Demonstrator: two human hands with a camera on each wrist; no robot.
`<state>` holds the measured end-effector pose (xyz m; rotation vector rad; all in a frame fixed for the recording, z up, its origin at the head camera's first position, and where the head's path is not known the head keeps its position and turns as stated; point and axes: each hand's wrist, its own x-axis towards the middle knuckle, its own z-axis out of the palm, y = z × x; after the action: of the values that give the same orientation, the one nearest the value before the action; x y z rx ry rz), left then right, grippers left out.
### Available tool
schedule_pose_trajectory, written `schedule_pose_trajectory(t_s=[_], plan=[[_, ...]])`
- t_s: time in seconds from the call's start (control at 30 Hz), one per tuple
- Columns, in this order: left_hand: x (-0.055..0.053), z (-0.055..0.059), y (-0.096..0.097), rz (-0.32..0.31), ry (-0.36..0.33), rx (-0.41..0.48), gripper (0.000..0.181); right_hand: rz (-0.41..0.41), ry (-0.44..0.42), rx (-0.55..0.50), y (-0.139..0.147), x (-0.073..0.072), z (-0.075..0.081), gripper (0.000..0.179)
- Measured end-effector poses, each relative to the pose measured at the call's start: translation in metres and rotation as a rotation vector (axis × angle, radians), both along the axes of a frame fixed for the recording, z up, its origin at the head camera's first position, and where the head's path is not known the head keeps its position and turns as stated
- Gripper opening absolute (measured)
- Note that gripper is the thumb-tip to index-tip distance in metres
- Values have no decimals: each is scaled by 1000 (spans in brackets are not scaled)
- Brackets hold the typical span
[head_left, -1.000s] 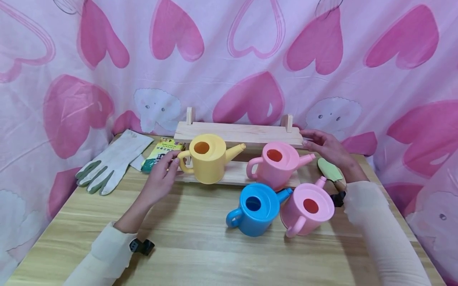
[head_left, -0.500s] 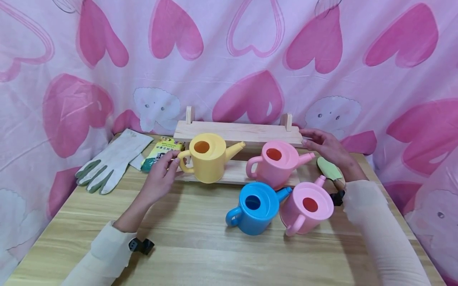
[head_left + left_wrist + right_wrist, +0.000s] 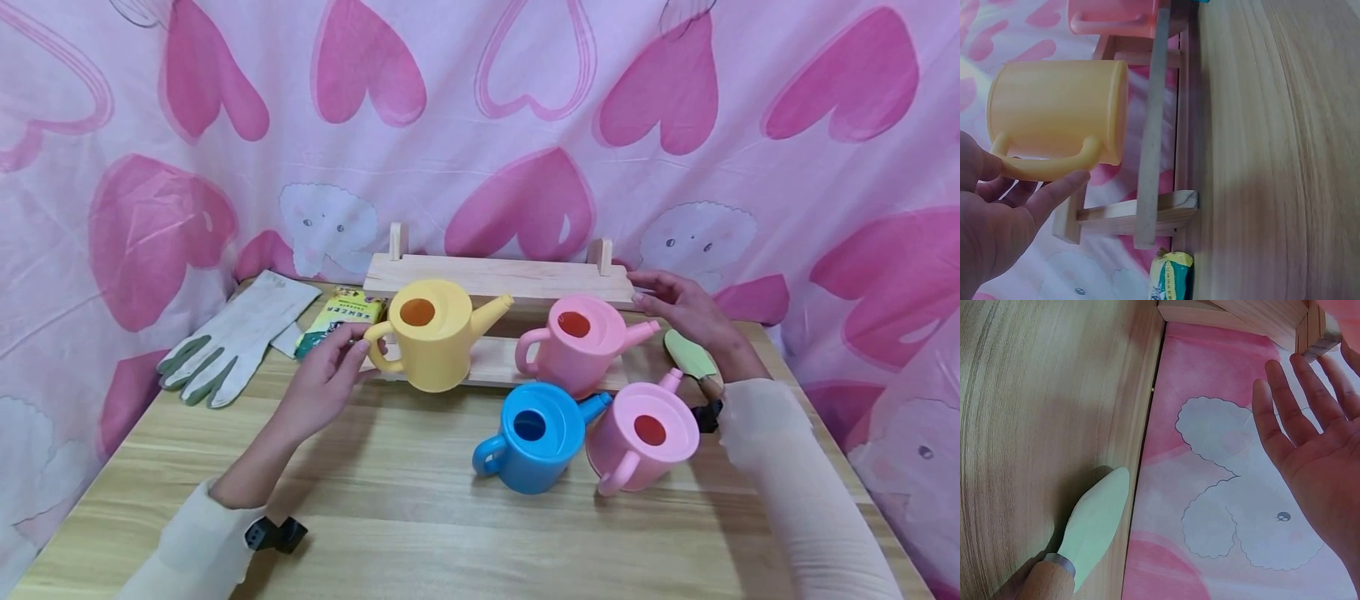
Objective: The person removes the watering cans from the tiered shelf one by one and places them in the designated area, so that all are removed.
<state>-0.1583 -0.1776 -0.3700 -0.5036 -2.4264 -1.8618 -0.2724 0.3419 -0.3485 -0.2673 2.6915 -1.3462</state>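
Observation:
A yellow watering can [image 3: 431, 342] hangs upright in front of the left part of a two-tier wooden shelf [image 3: 495, 271], its spout pointing right. My left hand [image 3: 324, 383] pinches its handle, thumb and fingers on the curve in the left wrist view. A pink watering can [image 3: 577, 354] overlaps the shelf's lower board [image 3: 491, 360] on the right. In front of the shelf, a blue watering can [image 3: 536, 450] and a second pink can [image 3: 637, 454] stand side by side on the table. My right hand [image 3: 686, 308] has its fingertips at the upper board's right end, fingers nearly straight.
Gardening gloves [image 3: 240, 333] and a yellow-green packet [image 3: 341, 317] lie left of the shelf. A trowel with a pale green blade [image 3: 1097, 519] and wooden handle lies under my right forearm. Behind the wooden table [image 3: 405, 517] hangs a pink heart-patterned curtain [image 3: 420, 183].
In the last half second my left hand has drawn the yellow watering can slightly left and toward me. My right hand and the other cans have stayed put.

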Motion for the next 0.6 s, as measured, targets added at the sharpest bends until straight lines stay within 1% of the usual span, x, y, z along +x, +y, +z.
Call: schedule_pose_trajectory(t_s=[0.13, 0.3, 0.47, 0.6], plan=[[10, 5, -3, -10, 9, -6, 29, 0, 5, -11, -1, 1, 0, 66], [25, 6, -7, -24, 19, -11, 27, 1, 1, -8, 0, 1, -1, 66], [38, 4, -11, -27, -1, -46, 29, 7, 11, -4, 1, 0, -2, 66], [44, 2, -15, -50, -24, -35, 28, 7, 14, -3, 0, 0, -1, 66]])
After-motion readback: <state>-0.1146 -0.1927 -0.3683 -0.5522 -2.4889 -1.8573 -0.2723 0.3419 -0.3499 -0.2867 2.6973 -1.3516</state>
